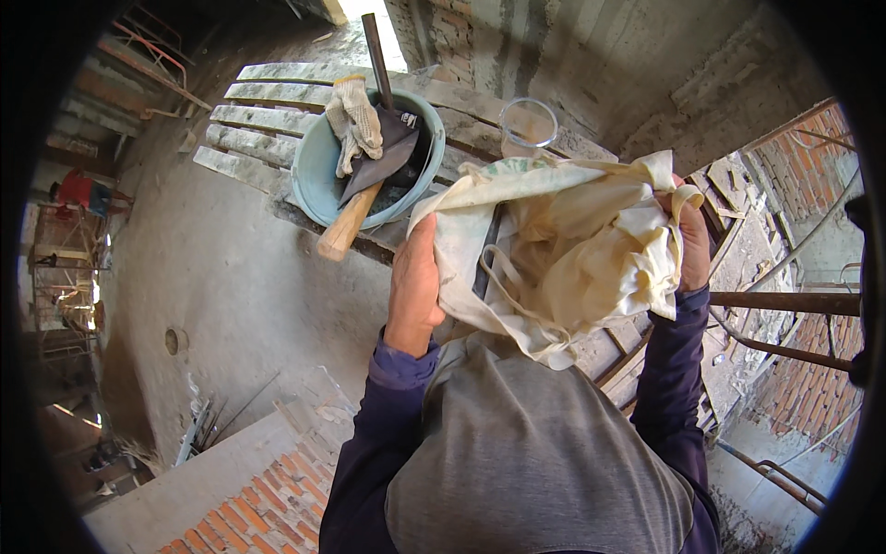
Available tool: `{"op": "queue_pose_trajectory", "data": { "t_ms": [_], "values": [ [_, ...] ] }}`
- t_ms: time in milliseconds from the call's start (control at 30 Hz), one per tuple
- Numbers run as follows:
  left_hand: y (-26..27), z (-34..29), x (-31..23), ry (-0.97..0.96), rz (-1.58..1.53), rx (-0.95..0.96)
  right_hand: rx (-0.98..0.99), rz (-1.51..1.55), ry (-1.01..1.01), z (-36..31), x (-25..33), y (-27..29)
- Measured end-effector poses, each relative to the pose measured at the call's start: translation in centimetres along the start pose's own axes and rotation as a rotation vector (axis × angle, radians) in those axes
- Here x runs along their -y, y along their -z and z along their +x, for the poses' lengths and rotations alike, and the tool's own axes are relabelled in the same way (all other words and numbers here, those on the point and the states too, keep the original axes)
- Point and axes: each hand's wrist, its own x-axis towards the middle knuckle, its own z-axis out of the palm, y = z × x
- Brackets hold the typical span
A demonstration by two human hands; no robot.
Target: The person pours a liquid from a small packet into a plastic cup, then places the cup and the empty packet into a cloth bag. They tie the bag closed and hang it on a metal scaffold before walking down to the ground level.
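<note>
A cream cloth bag [591, 249] with a thin cord hangs between my hands in front of my chest, its mouth spread wide. My left hand [415, 286] is closed on its left edge, thumb up against the cloth. Round the far right edge my right hand [692, 242] is wrapped, its fingers partly hidden by folds. Something dark shows inside the bag near the left edge; I cannot make out what it is. Beyond my left hand stands a light blue bucket [305, 171] with a wooden-handled tool [349, 222], a dark blade and a work glove [353, 120] in it.
The bucket stands on a slatted wooden platform [263, 120], beside a clear plastic cup [529, 125]. Metal bars [784, 303] and loose boards lie to the right. Bricks [249, 517] show at lower left. Far left, a person in red [81, 192] is near scaffolding.
</note>
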Motion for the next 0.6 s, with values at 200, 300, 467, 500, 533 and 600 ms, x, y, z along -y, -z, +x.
{"op": "queue_pose_trajectory", "data": {
  "t_ms": [200, 300, 467, 500, 533, 600],
  "values": [
    [0.1, -0.6, -0.8, -0.116, 0.062, 0.046, -0.046, -0.046, -0.007, -0.2, -0.3, -1.9],
    [-0.4, -0.5, -1.5, -0.159, 0.111, 0.029, -0.017, -0.087, -0.029, -0.2, 0.1, -2.5],
    [-1.4, -1.3, -2.1, -0.135, 0.174, 0.021, 0.061, -0.163, -0.116, -0.2, 0.4, -3.1],
    [-1.7, -1.4, -2.1, -0.139, 0.177, 0.022, 0.108, -0.162, -0.146, -0.3, 0.4, -3.2],
    [-1.9, -1.5, -2.0, -0.145, 0.181, 0.023, 0.142, -0.177, -0.176, -0.3, 0.4, -3.4],
    [-2.4, -1.3, -1.7, -0.169, 0.198, 0.033, 0.243, -0.249, -0.25, -0.3, 0.3, -4.1]
  ]
}}
